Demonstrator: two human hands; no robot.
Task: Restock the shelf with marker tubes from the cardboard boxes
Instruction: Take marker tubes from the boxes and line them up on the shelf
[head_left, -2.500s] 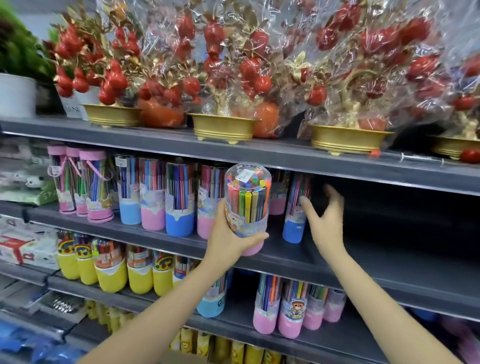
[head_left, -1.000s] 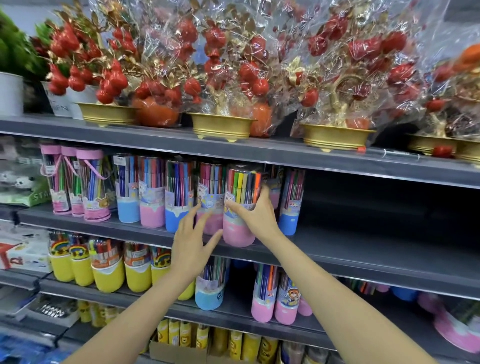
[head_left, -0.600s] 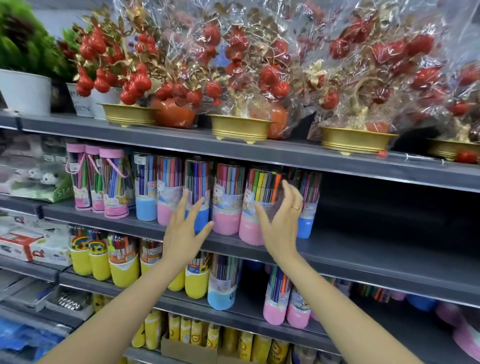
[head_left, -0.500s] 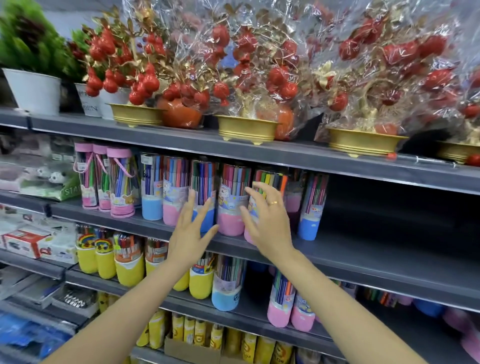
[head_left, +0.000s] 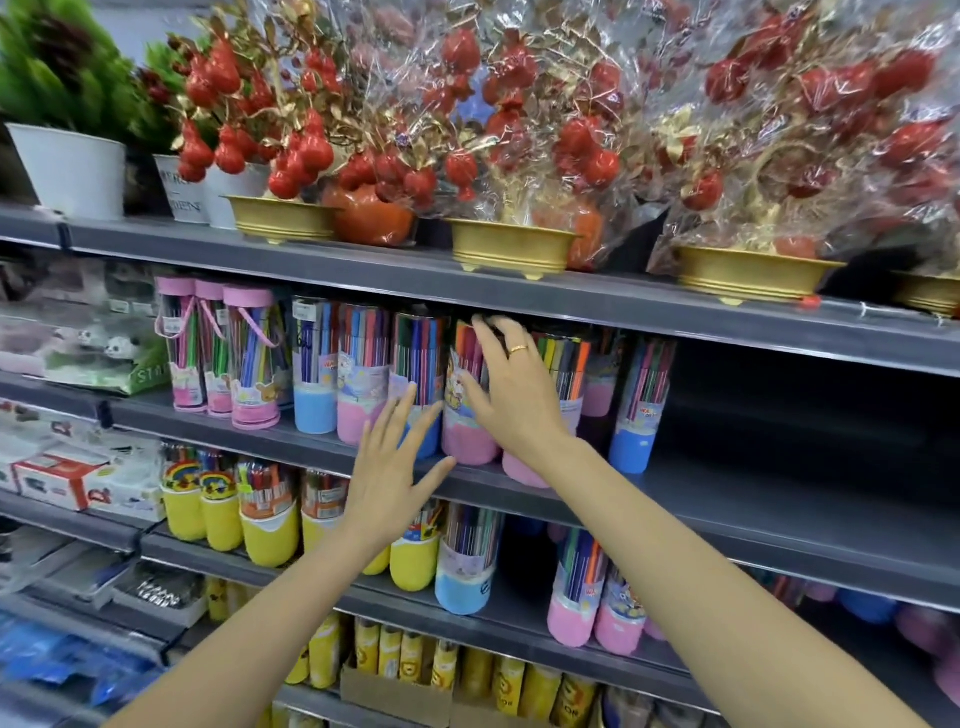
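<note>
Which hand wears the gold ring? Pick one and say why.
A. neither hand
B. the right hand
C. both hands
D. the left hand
B: the gold ring sits on a finger of the right hand, spread over the pink-based marker tube; the left hand's fingers show no ring.

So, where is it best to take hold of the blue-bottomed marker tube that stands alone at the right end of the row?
Grip the blue-bottomed marker tube around its middle, coming from its right. It stands upright, and the shelf beside it is bare there.
</note>
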